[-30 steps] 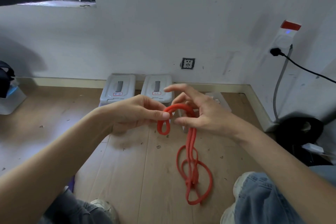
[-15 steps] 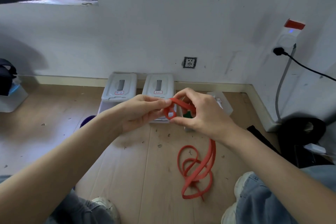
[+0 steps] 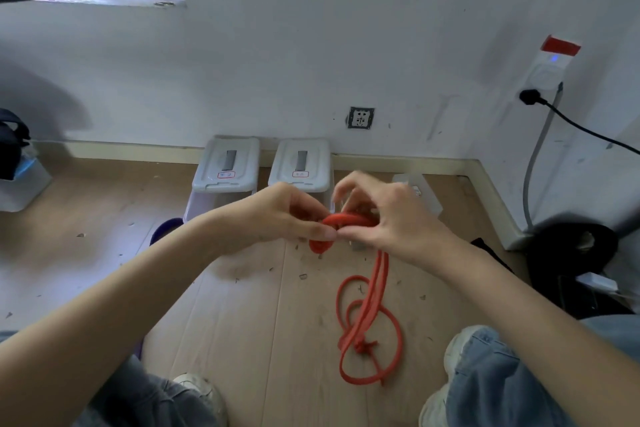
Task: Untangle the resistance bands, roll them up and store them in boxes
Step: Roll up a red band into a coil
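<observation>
Rolling the red resistance band [image 3: 346, 220] tight, both the left hand [image 3: 277, 218] and right hand [image 3: 388, 215] pinching its coil above the floor [image 3: 242, 305], she should probably feed the knotted tail in evenly before the boxes [image 3: 227, 165].

Both hands meet on the band's coiled end [image 3: 341, 220], the left hand [image 3: 277, 218] left of the grip, the right hand [image 3: 391, 215] right. Below the grip the band's loops [image 3: 367, 333] lie on the floor [image 3: 242, 315]. Behind it, two boxes [image 3: 227, 165] stand side by side against the wall [image 3: 311, 45].
</observation>
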The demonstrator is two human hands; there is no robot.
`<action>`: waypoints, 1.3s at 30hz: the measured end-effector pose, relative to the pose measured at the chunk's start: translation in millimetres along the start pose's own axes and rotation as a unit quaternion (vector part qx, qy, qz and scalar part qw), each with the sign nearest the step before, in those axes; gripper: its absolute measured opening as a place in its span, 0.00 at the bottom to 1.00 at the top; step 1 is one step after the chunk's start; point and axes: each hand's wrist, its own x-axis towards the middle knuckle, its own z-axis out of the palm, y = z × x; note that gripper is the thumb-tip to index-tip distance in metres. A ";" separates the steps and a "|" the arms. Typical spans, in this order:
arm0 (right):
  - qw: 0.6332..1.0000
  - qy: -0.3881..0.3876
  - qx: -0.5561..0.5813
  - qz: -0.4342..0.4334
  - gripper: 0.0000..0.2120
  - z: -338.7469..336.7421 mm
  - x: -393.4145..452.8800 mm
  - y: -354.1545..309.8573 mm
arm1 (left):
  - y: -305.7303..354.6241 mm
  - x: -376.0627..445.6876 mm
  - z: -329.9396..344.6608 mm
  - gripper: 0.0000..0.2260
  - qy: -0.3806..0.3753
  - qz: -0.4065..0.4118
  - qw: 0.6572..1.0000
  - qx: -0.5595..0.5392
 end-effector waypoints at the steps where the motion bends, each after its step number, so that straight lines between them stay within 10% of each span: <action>1: 0.998 0.026 0.053 0.037 0.12 -3.2 0.5 0.3 | 0.5 0.5 -1.8 0.09 0.017 0.010 1.000 -0.021; 6: 0.944 0.066 0.287 0.148 0.14 -0.3 3.3 -2.0 | -3.9 4.6 1.3 0.16 0.131 0.023 0.969 -0.210; 15: 0.921 0.146 0.318 0.170 0.14 27.1 3.1 -0.5 | -7.4 13.3 22.0 0.12 0.175 0.055 0.921 -0.345; 18: 0.926 0.164 0.291 0.177 0.10 19.3 4.4 0.1 | -8.0 12.2 17.8 0.10 0.157 0.040 0.937 -0.311; 23: 0.994 0.075 -0.082 0.013 0.10 11.2 3.7 -2.0 | -9.6 8.9 12.4 0.06 0.172 0.013 0.984 0.051; 30: 0.931 0.160 0.305 0.120 0.09 3.6 5.2 -2.5 | 3.5 4.9 5.2 0.13 0.204 0.040 0.941 -0.266; 36: 0.946 0.192 0.235 0.109 0.13 16.2 6.3 -2.7 | 1.2 8.0 14.1 0.13 0.165 0.031 0.922 -0.349; 39: 0.973 0.162 0.140 0.085 0.11 12.0 5.1 -1.4 | 0.5 7.7 6.7 0.10 0.152 -0.002 0.972 -0.177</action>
